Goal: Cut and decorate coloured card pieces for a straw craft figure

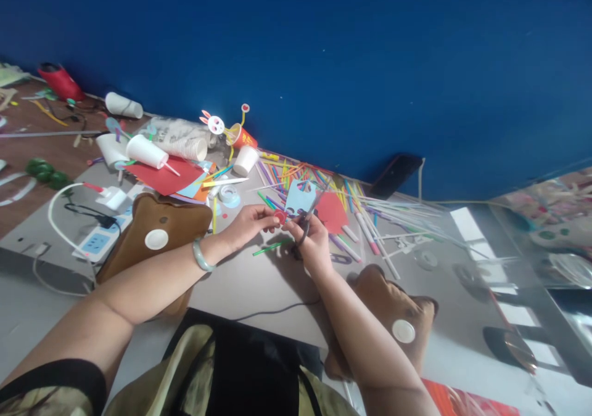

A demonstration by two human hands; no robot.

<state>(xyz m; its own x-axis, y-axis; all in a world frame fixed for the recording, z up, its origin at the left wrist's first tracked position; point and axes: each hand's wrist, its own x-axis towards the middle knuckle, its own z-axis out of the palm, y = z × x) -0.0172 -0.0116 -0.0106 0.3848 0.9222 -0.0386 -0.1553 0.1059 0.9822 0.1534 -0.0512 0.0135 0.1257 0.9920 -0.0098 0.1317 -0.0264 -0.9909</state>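
Observation:
My left hand (254, 224) pinches a small red paper piece (280, 217) between thumb and fingers over the middle of the table. Close beside it on the right, my right hand (312, 243) is closed around dark-handled scissors (303, 231), whose blades point away from me. The fingertips of both hands nearly meet at the red piece. Just beyond them lies a light blue paper cut-out (300, 197) with notches and dark marks. A red paper sheet (331, 212) is to the right of the scissors. Below the fingers there is a green stick (272, 247).
Coloured pens and sticks (365, 219) spread along the wall. At the left stand white paper cups (146, 151), a tape roll (228, 194) and a power strip (99, 237). Brown cushions (185, 222) lie under both forearms. A dark phone (396, 175) leans against the blue wall.

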